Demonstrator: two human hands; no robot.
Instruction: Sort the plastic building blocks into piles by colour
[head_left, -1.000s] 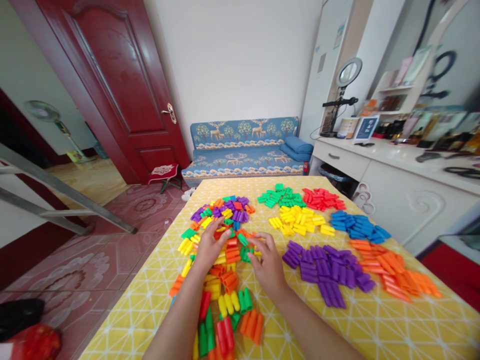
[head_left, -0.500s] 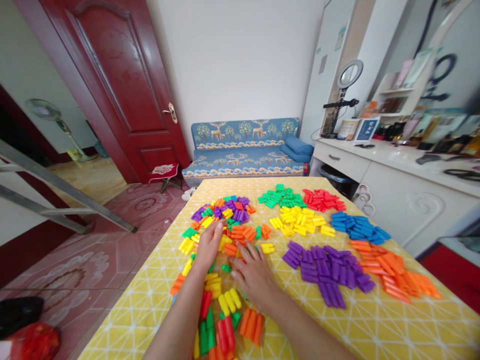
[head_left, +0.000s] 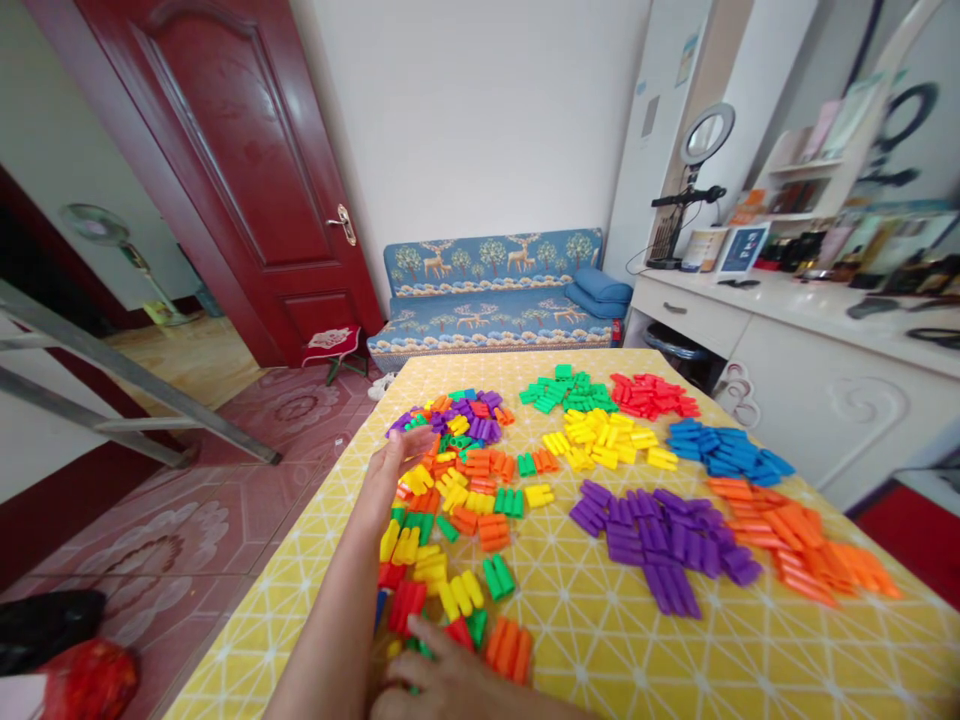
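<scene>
**Both hands flat at the edges of the mixed heap**

From my seat at the remote feed, the left hand [head_left: 391, 470] lies along the left flank of the mixed heap of plastic tube blocks [head_left: 469, 465]. Its fingers are straight and close together, with the tips up by the purple and green pieces at the far end. It grips nothing. I read that flat palm as a wall that keeps loose blocks from rolling off the table's left side.

The right hand [head_left: 442, 680] sits at the very bottom of the view, partly cut off. Its fingers are splayed over the nearest red and green blocks, resting on them rather than pinching any. My judgement is that the two hands fence the heap in from the side and from the near end.

The heap runs down the left half of the yellow tablecloth [head_left: 615, 640], from the far middle almost to the near edge. It is made of short, rounded, glossy tubes in jumbled colours, many lying side by side in small rows.

To its right, well apart from it, lie single-colour piles: green [head_left: 568, 392], red [head_left: 651, 396], yellow [head_left: 606, 440], blue [head_left: 724, 450], purple [head_left: 656, 530] and orange [head_left: 795, 535].
</scene>
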